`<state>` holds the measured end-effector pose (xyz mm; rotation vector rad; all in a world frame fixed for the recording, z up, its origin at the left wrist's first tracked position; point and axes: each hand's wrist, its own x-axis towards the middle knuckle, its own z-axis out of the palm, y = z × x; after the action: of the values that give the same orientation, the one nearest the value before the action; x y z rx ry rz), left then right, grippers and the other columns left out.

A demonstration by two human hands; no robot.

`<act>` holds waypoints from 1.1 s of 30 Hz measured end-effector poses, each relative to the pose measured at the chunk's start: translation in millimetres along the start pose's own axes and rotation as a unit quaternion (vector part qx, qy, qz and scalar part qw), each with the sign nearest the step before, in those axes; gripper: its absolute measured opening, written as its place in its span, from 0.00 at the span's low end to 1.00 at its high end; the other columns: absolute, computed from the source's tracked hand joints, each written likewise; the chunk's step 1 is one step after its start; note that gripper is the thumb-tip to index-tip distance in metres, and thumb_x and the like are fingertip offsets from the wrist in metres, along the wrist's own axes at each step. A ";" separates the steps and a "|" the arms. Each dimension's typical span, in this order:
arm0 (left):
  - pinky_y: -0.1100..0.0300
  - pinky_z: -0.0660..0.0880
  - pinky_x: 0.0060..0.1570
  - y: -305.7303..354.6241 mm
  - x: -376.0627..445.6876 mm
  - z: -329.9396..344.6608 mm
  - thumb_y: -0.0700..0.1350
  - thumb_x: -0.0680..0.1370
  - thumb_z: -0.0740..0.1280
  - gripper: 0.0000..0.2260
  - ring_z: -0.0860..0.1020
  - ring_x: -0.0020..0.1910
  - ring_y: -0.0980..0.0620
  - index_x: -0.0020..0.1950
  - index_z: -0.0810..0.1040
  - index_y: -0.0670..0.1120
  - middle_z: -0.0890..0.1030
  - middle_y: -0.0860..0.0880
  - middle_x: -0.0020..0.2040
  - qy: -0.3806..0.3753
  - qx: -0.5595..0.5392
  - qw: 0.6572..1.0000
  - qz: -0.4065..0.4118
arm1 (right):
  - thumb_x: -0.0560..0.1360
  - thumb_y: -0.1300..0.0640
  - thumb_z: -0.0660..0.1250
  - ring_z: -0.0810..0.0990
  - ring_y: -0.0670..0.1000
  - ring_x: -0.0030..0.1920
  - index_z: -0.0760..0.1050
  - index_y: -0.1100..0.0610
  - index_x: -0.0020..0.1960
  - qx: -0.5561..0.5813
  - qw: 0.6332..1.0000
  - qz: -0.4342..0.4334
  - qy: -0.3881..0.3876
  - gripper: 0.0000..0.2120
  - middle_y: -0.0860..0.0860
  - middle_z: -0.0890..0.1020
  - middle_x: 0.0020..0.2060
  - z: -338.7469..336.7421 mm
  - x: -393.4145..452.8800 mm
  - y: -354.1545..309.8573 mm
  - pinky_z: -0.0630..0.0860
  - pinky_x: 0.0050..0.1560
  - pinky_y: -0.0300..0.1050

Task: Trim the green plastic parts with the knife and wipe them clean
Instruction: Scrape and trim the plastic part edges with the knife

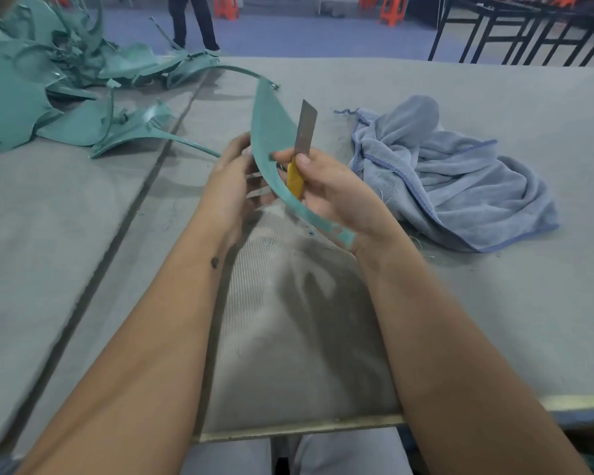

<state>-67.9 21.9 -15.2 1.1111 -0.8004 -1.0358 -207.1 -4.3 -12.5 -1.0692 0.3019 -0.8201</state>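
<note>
A long curved green plastic part point(268, 132) is held up over the grey table point(426, 296). My left hand point(228, 186) grips it from the left, fingers curled behind it. My right hand point(330, 193) holds a knife point(304, 138) with a yellow handle, its long grey blade pointing up beside the part's right edge. The part's lower end runs across my right palm toward the wrist. A crumpled blue-grey cloth point(453, 173) lies on the table just right of my hands.
A heap of green plastic parts point(48, 84) fills the far left of the table. A dark seam point(124, 228) runs diagonally across the table cover. A person's legs point(192, 22), orange stools and black metal racks point(515, 32) stand beyond the table.
</note>
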 end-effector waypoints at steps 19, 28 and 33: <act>0.61 0.65 0.71 -10.0 -5.7 6.9 0.37 0.82 0.61 0.18 0.70 0.69 0.56 0.73 0.69 0.44 0.72 0.48 0.70 -0.099 0.261 0.944 0.178 | 0.80 0.57 0.61 0.81 0.52 0.47 0.80 0.54 0.47 -0.094 0.990 0.012 0.101 0.09 0.51 0.81 0.41 -14.9 -0.9 -8.0 0.77 0.47 0.45; 0.58 0.76 0.47 -14.6 -11.5 12.0 0.42 0.73 0.73 0.19 0.76 0.47 0.53 0.60 0.71 0.53 0.74 0.49 0.53 -0.014 0.342 0.926 0.160 | 0.82 0.61 0.59 0.83 0.53 0.35 0.74 0.58 0.43 -0.074 0.946 -0.105 0.296 0.10 0.54 0.82 0.40 -14.5 6.3 -10.2 0.76 0.35 0.41; 0.64 0.69 0.29 -9.2 -16.1 15.0 0.47 0.82 0.61 0.10 0.77 0.29 0.54 0.47 0.79 0.45 0.81 0.48 0.34 -0.083 0.191 0.978 0.020 | 0.84 0.60 0.53 0.83 0.52 0.47 0.69 0.55 0.45 0.084 0.943 -0.090 0.311 0.10 0.54 0.81 0.46 -19.0 13.1 -6.8 0.79 0.48 0.48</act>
<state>-89.2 31.4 -20.2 1.3363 -1.1874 -0.9741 -212.4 -27.8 -13.5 -0.6603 0.6584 -1.3215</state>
